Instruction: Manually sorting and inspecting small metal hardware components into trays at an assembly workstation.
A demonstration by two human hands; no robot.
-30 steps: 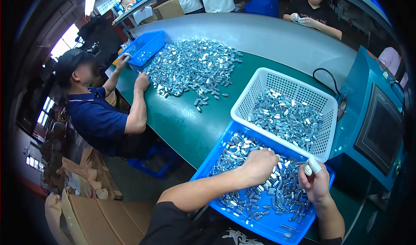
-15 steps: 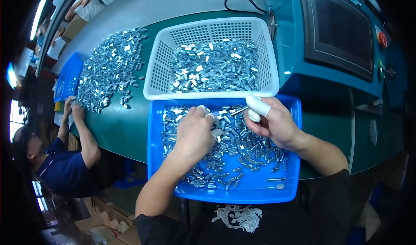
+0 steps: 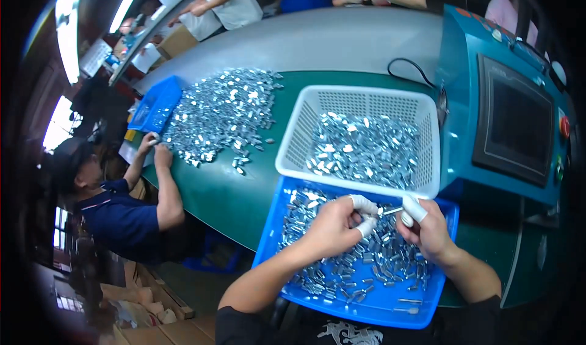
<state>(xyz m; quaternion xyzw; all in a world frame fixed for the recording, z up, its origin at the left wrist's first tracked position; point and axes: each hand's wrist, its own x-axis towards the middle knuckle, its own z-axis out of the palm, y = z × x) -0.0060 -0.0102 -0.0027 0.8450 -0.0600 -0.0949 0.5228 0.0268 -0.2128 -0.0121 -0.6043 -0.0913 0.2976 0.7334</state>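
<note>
Over the blue tray, my two hands meet fingertip to fingertip. My right hand, with white finger covers on thumb and finger, pinches a thin metal rod that points left. At the rod's tip, the covered fingers of my left hand are closed; whatever lies between them is too small and hidden to make out. Loose small silvery metal parts fill much of the tray below. Two slim rod-like pieces lie near its right front corner.
Behind the tray stands a white perforated basket holding more metal parts. A large heap of parts covers the green table to the left, by another blue bin and a co-worker. A teal machine with a screen stands right.
My left hand has come up from the parts in the tray to the rod's tip in my right hand. The whole view has shifted, so everything sits lower and farther right.
</note>
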